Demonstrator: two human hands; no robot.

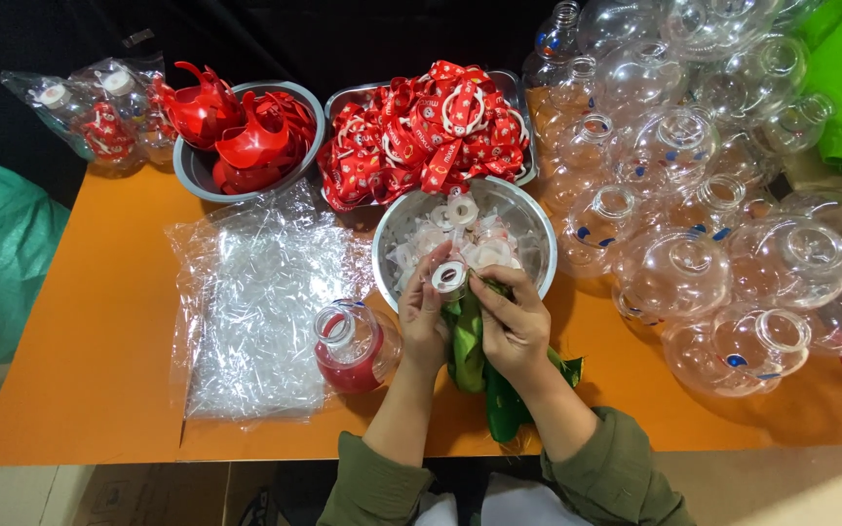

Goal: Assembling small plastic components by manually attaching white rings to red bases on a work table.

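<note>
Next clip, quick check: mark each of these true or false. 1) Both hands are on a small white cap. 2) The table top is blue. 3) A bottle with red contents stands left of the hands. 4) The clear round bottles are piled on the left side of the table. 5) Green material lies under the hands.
1) True: the left hand and right hand hold a small white cap between their fingertips.
2) False: the table is orange.
3) True: the bottle with red contents stands beside the left hand.
4) False: the clear round bottles are piled on the right.
5) True: green material lies under both hands.
</note>
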